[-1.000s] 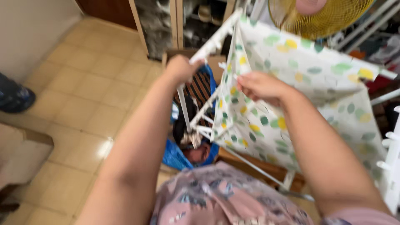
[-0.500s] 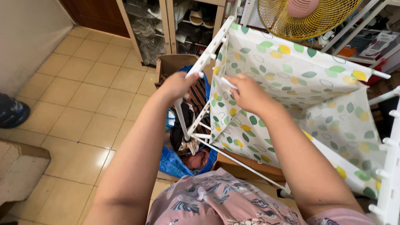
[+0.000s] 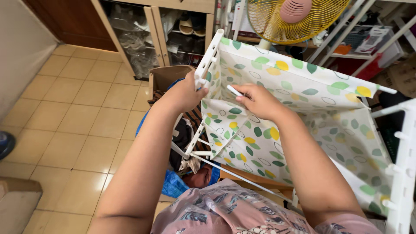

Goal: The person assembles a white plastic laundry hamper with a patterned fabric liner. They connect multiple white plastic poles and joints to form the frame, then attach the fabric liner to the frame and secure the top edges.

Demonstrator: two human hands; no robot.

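A white plastic frame (image 3: 207,60) carries a white fabric liner (image 3: 277,125) printed with green and yellow leaves. My left hand (image 3: 186,92) grips the frame's upright bar near its top corner. My right hand (image 3: 259,100) pinches a short white rod (image 3: 234,90) against the fabric just inside that corner. Thin white cross rods (image 3: 242,176) run under the liner towards my lap. The rest of the frame shows at the right edge (image 3: 405,164).
A blue bag (image 3: 175,184) with dark clothes lies on the tiled floor under the frame, beside a cardboard box (image 3: 167,76). A yellow fan (image 3: 294,19) stands behind, with a shoe cabinet (image 3: 173,26) at the back and cluttered shelves (image 3: 368,43) to the right.
The view has tilted up and the frame sits lower in it. My hands have come closer together at the frame's top corner, and the right one now pinches a white rod.
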